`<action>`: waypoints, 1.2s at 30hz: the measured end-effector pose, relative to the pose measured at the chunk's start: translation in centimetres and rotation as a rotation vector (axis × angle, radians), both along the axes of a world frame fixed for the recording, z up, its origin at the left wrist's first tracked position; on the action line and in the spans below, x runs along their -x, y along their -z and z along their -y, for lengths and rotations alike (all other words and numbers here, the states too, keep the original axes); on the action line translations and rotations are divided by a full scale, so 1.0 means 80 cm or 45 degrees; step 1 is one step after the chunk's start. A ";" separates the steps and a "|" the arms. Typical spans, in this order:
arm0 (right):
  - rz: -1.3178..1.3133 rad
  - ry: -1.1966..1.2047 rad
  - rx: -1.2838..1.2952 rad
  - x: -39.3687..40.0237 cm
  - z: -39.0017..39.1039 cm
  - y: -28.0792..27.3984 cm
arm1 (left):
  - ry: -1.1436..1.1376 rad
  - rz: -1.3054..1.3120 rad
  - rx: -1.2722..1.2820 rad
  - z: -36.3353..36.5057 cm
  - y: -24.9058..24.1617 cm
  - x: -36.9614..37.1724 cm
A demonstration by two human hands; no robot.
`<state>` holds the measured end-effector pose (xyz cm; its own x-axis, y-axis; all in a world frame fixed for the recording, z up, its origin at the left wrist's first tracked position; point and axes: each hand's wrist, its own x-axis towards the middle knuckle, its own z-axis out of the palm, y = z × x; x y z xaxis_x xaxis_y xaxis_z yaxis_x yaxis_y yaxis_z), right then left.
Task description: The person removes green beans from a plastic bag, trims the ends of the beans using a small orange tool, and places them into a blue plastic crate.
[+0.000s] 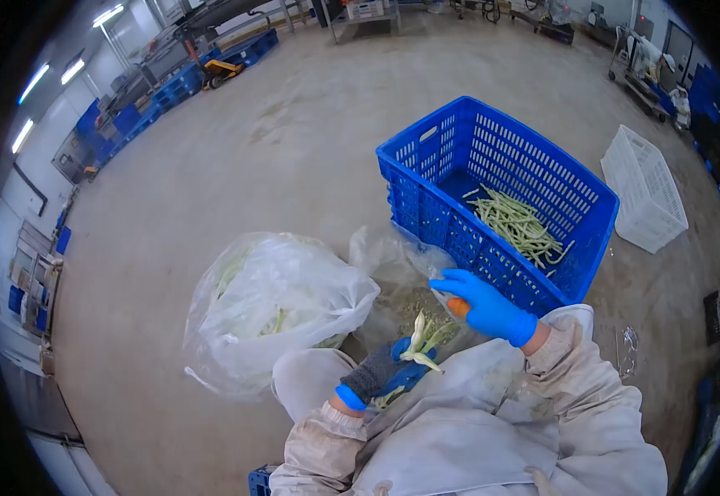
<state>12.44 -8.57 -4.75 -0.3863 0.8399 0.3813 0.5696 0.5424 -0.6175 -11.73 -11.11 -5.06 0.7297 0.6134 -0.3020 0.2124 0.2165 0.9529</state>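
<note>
My left hand (380,374), in a grey and blue glove, is closed around a small bunch of pale green bean pods (420,341) whose tips stick up above the fingers. Up and to the right of it, my right hand (490,306) wears a blue glove and is closed on an orange handle (458,307); whatever is attached to the handle cannot be made out. Below both hands spreads a clear plastic sheet (393,302) with small green scraps on it. Close beyond my right hand stands a blue slotted crate (484,229) with a heap of green beans (519,223) inside.
A translucent plastic bag (281,293) with pale green contents sits on the floor at left. Behind the blue crate is a white crate (645,190). Further off stand a yellow pallet jack (223,70), blue pallets (179,83) and a person (666,64) at far right.
</note>
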 end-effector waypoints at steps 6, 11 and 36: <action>0.667 -0.408 -0.021 0.024 0.002 -0.048 | 0.092 -0.197 -0.207 -0.006 0.007 -0.001; 0.852 -0.394 -0.114 0.034 0.007 -0.037 | 0.185 -0.423 -0.491 -0.010 0.033 0.004; 0.193 -0.086 0.168 0.050 0.077 -0.047 | -0.369 -0.468 -0.354 -0.026 0.067 0.013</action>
